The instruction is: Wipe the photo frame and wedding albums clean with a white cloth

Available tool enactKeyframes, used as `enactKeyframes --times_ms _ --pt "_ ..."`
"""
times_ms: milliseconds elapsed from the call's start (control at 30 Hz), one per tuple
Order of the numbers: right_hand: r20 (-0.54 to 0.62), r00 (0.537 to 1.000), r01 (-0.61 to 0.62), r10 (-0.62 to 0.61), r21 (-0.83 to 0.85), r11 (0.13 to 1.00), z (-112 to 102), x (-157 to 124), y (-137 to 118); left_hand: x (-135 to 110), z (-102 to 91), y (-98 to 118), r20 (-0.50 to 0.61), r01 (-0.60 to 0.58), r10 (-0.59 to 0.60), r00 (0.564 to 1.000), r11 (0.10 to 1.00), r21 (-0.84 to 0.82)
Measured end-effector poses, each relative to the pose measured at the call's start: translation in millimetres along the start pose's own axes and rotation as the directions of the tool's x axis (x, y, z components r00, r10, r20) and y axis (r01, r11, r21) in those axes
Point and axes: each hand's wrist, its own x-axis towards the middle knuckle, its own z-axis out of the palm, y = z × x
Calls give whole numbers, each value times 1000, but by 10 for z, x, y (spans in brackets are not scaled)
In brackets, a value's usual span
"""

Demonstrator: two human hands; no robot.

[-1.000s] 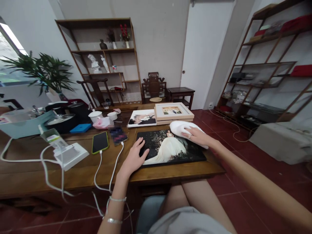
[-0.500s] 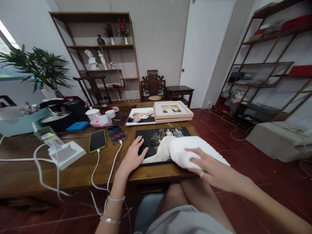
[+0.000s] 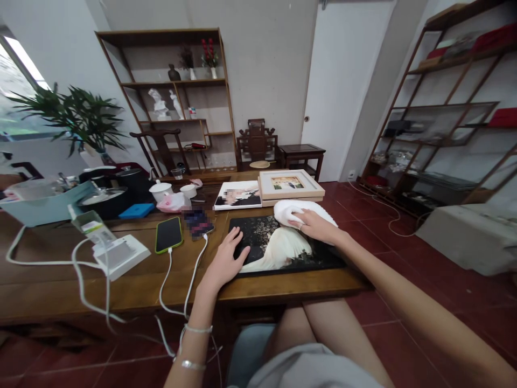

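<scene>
A dark wedding photo panel (image 3: pixel 283 250) lies flat on the wooden table in front of me. Fingers spread, my left hand (image 3: pixel 228 256) rests on its left edge. My right hand (image 3: pixel 315 223) grips a white towel (image 3: pixel 286 210) bunched on the panel's far right part. The towel and hand cover the figures at the top of the picture, while the pale dress train shows below. Part of the towel spreads past the panel's far edge, close to the framed picture behind.
Behind the panel lie a white-edged photo (image 3: pixel 242 200) and a light wooden picture frame (image 3: pixel 294 184). To the left are a green-cased phone (image 3: pixel 168 235), a second phone (image 3: pixel 197 222), charging cables, a white box (image 3: pixel 119 256), a blue box (image 3: pixel 136 210) and pots.
My right hand has pushed the towel from the panel's near right side to its far edge, uncovering the near right corner. My left hand stays on the left edge.
</scene>
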Motion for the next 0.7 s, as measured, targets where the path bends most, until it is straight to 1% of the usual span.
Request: enactKeyframes --times_ms 33,100,200,267,333,367,433,500,600,700 --pt "-2 1000 -2 2 -1 1000 4 -28 -23 1 -2 4 0 6 -6 1000 1000 -4" --pt "6 1000 12 -12 4 1000 10 -173 -134 2 -5 13 0 12 -12 1000 1000 -13" --pt "46 997 56 -58 52 997 -3 -535 -425 3 -5 24 -3 8 -8 1000 1000 -23" --pt "92 991 85 -93 94 992 -37 -780 -641 2 -2 29 -7 5 -6 1000 1000 -26" --pt "144 982 108 -126 130 986 -83 -943 -808 -1 0 32 -7 8 -8 1000 1000 -27" --pt "161 977 116 -139 147 982 -105 -978 -858 -2 0 33 -6 10 -10 1000 1000 -26" --pt "177 972 121 -152 172 978 -132 -942 -879 -3 -2 36 -4 11 -11 1000 1000 -22" --pt "162 976 117 -144 165 979 -123 -776 -802 -4 -7 38 -3 8 -8 1000 1000 -21" --pt "101 987 113 -121 85 990 -56 -388 -587 -5 -12 38 1 9 -9 1000 1000 -28" --pt "41 997 72 -72 7 997 22 -3 -380 -7 -9 29 -2 12 -12 1000 999 -40"
